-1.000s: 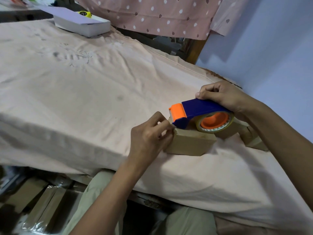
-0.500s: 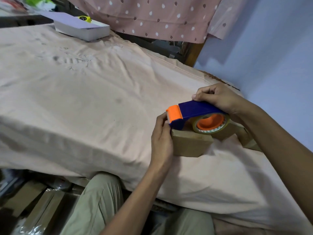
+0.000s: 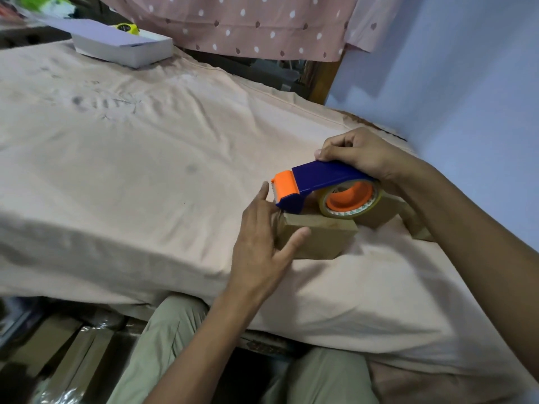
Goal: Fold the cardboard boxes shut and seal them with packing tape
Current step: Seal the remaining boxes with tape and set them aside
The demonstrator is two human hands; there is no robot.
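We see lots of bare cloth to the left of the small box. A wall blocks the right, and a white box sits far back.

matt brown cardboard box lying on creased, stained peach cloth, glossy blue and orange plastic tape dispenser showing a shiny clear tape roll, smooth white paper-faced box sitting far left, spotted pink fabric hanging beyond
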